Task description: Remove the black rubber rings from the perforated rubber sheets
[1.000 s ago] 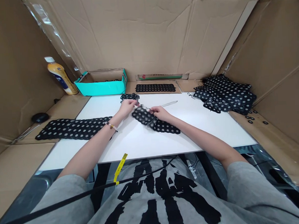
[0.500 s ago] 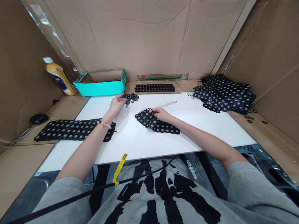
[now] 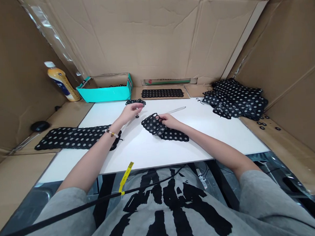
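My right hand (image 3: 170, 120) pinches the upper edge of a black mesh piece with pale round dots (image 3: 174, 134), folded over on itself on the white tabletop. One open loop stands up at its top edge beside my fingertips. My left hand (image 3: 132, 112) hovers just in front of a small pile of black rings (image 3: 131, 102), its fingers drawn together. Whatever is between those fingertips is too small to make out. A single black ring (image 3: 137, 116) shows just below that hand. Behind my right hand lies a thin pale pen-like stick (image 3: 177, 110).
A longer dotted mesh strip (image 3: 68, 138) lies under my left forearm. At the back are a turquoise box (image 3: 105, 94) and another dotted strip (image 3: 162, 93). Dotted pieces are heaped (image 3: 236, 97) at the right, near loose rings (image 3: 262, 127). A bottle (image 3: 61, 81) stands back left.
My left hand has moved right and slightly nearer, from the left side of the ring pile to in front of it. My right hand keeps its hold on the mesh piece.
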Action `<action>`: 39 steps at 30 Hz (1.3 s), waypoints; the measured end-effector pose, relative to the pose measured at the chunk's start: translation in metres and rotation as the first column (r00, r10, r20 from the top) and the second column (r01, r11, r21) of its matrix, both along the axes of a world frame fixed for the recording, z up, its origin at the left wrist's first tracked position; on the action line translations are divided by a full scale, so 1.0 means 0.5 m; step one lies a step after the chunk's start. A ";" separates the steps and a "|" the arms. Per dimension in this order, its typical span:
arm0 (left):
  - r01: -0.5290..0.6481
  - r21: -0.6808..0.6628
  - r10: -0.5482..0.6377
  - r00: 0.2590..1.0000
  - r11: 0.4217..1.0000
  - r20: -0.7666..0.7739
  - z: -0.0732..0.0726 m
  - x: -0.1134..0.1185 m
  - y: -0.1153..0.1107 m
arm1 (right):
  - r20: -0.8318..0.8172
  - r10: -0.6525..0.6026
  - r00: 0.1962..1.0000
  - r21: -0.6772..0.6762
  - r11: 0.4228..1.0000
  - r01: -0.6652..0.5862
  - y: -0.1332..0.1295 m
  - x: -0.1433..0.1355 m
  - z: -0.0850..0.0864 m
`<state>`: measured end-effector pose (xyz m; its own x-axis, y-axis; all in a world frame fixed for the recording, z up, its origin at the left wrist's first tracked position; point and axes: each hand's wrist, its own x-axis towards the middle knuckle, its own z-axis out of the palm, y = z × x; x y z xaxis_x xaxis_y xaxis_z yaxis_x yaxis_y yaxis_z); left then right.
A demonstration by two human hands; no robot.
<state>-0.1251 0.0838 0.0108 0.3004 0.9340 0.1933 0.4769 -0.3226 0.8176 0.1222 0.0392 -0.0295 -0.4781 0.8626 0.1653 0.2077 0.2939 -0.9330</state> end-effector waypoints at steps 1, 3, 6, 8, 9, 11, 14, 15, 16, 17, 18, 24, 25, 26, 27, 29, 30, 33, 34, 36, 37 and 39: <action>-0.053 0.030 0.054 0.998 0.998 -0.026 0.000 -0.009 0.007 | -0.001 -0.003 1.000 -0.005 1.000 0.003 0.000 0.000 0.000; -0.121 0.094 0.136 0.976 0.988 -0.172 -0.001 -0.026 0.015 | 0.003 -0.014 1.000 -0.010 1.000 0.014 -0.002 0.000 0.000; -0.104 0.133 0.150 0.905 0.986 -0.399 -0.010 -0.039 0.017 | 0.005 -0.022 1.000 -0.016 1.000 0.022 -0.004 0.000 0.002; -0.078 0.114 0.121 0.890 0.990 -0.440 -0.018 -0.041 0.016 | 0.004 -0.027 1.000 -0.031 0.999 0.027 -0.006 0.000 0.004; -0.072 0.103 0.111 0.890 0.992 -0.442 -0.021 -0.040 0.016 | 0.005 -0.032 0.999 -0.041 0.999 0.032 -0.006 -0.001 0.005; -0.102 0.110 0.139 0.899 0.989 -0.415 -0.024 -0.040 0.019 | 0.008 -0.044 0.999 -0.056 0.997 0.044 -0.006 -0.002 0.006; -0.289 0.219 0.339 0.908 0.932 -0.246 -0.020 -0.045 0.026 | 0.012 -0.061 0.998 -0.053 0.997 0.061 -0.006 -0.002 0.007; -0.355 0.257 0.405 0.897 0.899 -0.177 -0.018 -0.049 0.028 | 0.013 -0.063 0.998 -0.048 0.997 0.063 -0.007 -0.002 0.008; -0.406 0.284 0.453 0.883 0.869 -0.125 -0.015 -0.052 0.030 | 0.014 -0.062 0.998 -0.044 0.997 0.062 -0.008 -0.001 0.009; -0.435 0.299 0.481 0.871 0.849 -0.098 -0.013 -0.056 0.032 | 0.014 -0.057 0.998 -0.043 0.997 0.057 -0.009 0.000 0.009; -0.440 0.305 0.487 0.868 0.845 -0.095 -0.011 -0.059 0.033 | 0.011 -0.049 0.999 -0.045 0.998 0.049 -0.009 0.000 0.010; -0.204 0.268 0.286 0.905 0.941 -0.315 -0.021 -0.059 0.032 | 0.010 -0.028 1.000 -0.044 0.999 0.028 -0.010 0.001 0.010; -0.163 0.266 0.255 0.898 0.950 -0.359 -0.024 -0.056 0.031 | 0.015 -0.029 0.999 -0.038 0.999 0.030 -0.010 0.001 0.009; -0.126 0.266 0.227 0.890 0.956 -0.395 -0.027 -0.054 0.031 | 0.020 -0.032 0.999 -0.034 0.999 0.032 -0.009 0.001 0.008; -0.094 0.269 0.205 0.884 0.959 -0.421 -0.030 -0.052 0.030 | 0.023 -0.034 0.999 -0.030 0.999 0.035 -0.009 0.001 0.007; -0.054 0.299 0.188 0.878 0.953 -0.440 -0.032 -0.050 0.028 | 0.025 -0.037 0.999 -0.033 0.999 0.038 -0.008 0.001 0.005; -0.047 0.325 0.194 0.878 0.945 -0.437 -0.032 -0.050 0.027 | 0.026 -0.036 0.999 -0.038 0.999 0.037 -0.007 0.001 0.004; -0.061 0.383 0.235 0.874 0.922 -0.425 -0.029 -0.051 0.024 | 0.031 -0.031 0.999 -0.047 0.998 0.032 -0.006 0.001 0.004; -0.067 0.381 0.240 0.871 0.922 -0.428 -0.027 -0.051 0.023 | 0.032 -0.031 0.999 -0.045 0.998 0.032 -0.006 0.000 0.004; -0.075 0.354 0.237 0.867 0.932 -0.439 -0.023 -0.049 0.019 | 0.036 -0.032 0.999 -0.039 0.999 0.033 -0.005 0.000 0.004; -0.077 0.339 0.230 0.869 0.937 -0.439 -0.021 -0.047 0.017 | 0.037 -0.030 0.999 -0.035 0.999 0.031 -0.005 0.000 0.004; -0.061 0.320 0.196 0.891 0.945 -0.409 -0.015 -0.038 0.011 | 0.029 -0.014 0.999 -0.021 1.000 0.015 -0.005 0.000 0.004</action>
<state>-0.1439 0.0891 0.0034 0.2972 0.8918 0.3411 0.8125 -0.4239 0.4002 0.1222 0.0368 -0.0276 -0.4697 0.8727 0.1334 0.2389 0.2711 -0.9324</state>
